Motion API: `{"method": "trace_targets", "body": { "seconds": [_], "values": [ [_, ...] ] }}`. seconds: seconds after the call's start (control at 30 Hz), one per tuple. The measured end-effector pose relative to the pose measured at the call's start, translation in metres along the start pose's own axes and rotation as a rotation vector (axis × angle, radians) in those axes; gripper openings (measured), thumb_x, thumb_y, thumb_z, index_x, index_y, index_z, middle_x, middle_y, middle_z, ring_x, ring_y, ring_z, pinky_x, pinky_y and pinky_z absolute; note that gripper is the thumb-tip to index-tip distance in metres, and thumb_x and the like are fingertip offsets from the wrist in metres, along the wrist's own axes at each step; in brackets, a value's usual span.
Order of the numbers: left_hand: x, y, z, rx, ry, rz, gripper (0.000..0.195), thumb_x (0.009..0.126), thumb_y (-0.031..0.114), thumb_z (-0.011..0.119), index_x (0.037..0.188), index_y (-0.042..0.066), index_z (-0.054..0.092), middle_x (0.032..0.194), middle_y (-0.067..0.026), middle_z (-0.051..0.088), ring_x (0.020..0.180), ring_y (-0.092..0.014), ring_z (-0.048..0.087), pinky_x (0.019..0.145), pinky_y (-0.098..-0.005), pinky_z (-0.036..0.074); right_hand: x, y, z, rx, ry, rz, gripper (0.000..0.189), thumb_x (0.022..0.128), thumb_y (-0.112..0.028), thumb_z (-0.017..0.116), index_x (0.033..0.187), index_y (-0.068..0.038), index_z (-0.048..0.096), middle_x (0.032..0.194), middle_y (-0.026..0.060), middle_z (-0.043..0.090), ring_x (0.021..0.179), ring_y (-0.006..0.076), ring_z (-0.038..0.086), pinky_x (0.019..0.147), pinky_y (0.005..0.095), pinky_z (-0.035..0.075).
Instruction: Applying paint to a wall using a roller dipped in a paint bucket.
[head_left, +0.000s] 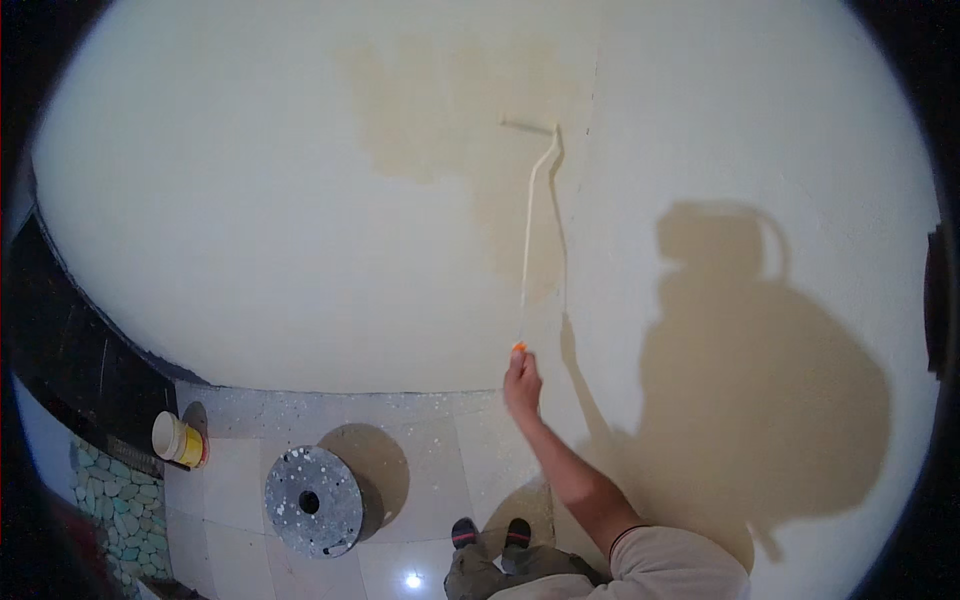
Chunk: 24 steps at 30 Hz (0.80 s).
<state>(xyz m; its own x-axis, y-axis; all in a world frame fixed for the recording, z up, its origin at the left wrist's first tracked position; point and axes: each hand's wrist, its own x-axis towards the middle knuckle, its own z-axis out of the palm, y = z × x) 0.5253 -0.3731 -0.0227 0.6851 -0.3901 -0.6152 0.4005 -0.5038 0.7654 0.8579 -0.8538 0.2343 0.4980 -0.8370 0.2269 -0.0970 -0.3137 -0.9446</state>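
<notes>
My right hand (523, 382) is closed around the orange handle of a paint roller (529, 225), with the arm stretched out. The long, pale rod of the roller runs up to its narrow roller head (529, 127), which lies at the wall near a vertical corner line. Around the head and to its left, the off-white wall (285, 262) bears an uneven beige, damp-looking patch (450, 112). A thin shadow of the roller falls just right of the rod. My left hand is out of view.
A paint-spattered round spool (330, 499) stands on the tiled floor (420, 480), left of my feet. Farther left is a white and yellow bucket (178, 439), beside a dark ledge (90, 352) and greenish pebbles (124, 502). My shadow covers part of the right wall.
</notes>
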Motion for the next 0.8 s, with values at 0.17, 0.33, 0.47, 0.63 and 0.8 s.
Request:
{"method": "trace_targets", "body": {
  "seconds": [0.17,0.33,0.47,0.63,0.8],
  "values": [
    [0.004,0.009,0.001,0.063,-0.017,0.01,0.032,0.086,0.031,0.047,0.105,0.006,0.054,0.082,-0.0108,0.057,0.071,-0.023,0.055,0.062,-0.0368,0.046,0.106,-0.056,-0.043,-0.088,0.111,-0.229,0.031,0.091,-0.034,0.041,0.088,-0.005,0.05,0.068,0.0202,0.056,0.065,0.0409,0.055,0.054,0.0472,0.041],
    [0.012,-0.004,-0.008,0.125,0.006,0.016,0.031,0.087,0.029,0.046,0.103,0.005,0.055,0.079,-0.0107,0.058,0.069,-0.023,0.054,0.061,-0.0371,0.045,0.128,-0.092,-0.066,-0.071,0.099,-0.273,0.029,0.091,-0.032,0.043,0.088,-0.005,0.052,0.068,0.0203,0.057,0.065,0.0403,0.056,0.053,0.0455,0.042],
    [0.026,-0.003,-0.005,0.169,-0.009,0.016,0.03,0.087,0.028,0.045,0.102,0.004,0.056,0.077,-0.0107,0.058,0.067,-0.022,0.053,0.061,-0.0373,0.044,0.087,-0.023,-0.071,-0.155,0.068,-0.209,0.028,0.09,-0.032,0.045,0.09,-0.005,0.053,0.068,0.0199,0.057,0.065,0.0385,0.057,0.054,0.0434,0.043],
    [0.012,-0.008,0.0,-0.036,0.05,-0.147,0.028,0.087,0.024,0.042,0.1,0.004,0.056,0.074,-0.0092,0.058,0.065,-0.019,0.052,0.059,-0.0347,0.044,0.0,0.075,-0.059,-0.108,-0.005,-0.033,0.029,0.089,-0.034,0.047,0.091,-0.005,0.054,0.066,0.0164,0.058,0.062,0.0332,0.059,0.054,0.04,0.044],
    [-0.001,-0.005,0.008,-0.142,0.131,-0.197,0.026,0.088,0.025,0.043,0.099,0.006,0.057,0.071,-0.007,0.055,0.061,-0.017,0.048,0.056,-0.0317,0.042,-0.023,0.143,-0.071,-0.198,-0.049,0.046,0.03,0.089,-0.034,0.048,0.09,-0.005,0.056,0.061,0.0131,0.055,0.056,0.026,0.056,0.052,0.037,0.042]
  ]
}}
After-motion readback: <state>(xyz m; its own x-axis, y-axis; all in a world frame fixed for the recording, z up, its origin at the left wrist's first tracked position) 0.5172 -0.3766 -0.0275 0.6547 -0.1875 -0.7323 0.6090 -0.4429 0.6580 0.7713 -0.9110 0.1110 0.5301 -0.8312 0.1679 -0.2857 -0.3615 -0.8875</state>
